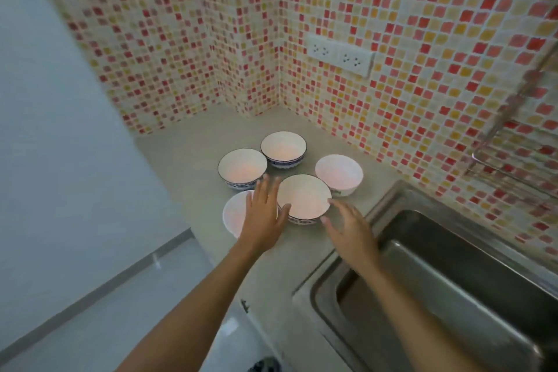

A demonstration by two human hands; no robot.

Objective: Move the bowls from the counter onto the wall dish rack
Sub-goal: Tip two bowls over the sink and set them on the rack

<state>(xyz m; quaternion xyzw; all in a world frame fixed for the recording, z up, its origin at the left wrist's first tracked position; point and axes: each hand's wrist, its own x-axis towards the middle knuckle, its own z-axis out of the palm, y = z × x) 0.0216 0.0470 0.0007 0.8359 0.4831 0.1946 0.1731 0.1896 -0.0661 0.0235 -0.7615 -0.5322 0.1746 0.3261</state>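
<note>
White bowls, five in all, sit clustered upright on the grey tabletop [193,160], none yet on the wire rack [513,142] fixed to the tiled wall well to the right of both hands. Left hand [265,214], its grip released and fingers straight, hovers over the near-left bowl [234,214] with its thumb at the rim of the front bowl [303,198]. Right hand [350,229], grip likewise released and holding nothing, flanks that bowl's other side, just left of the steel sink [437,281].
</note>
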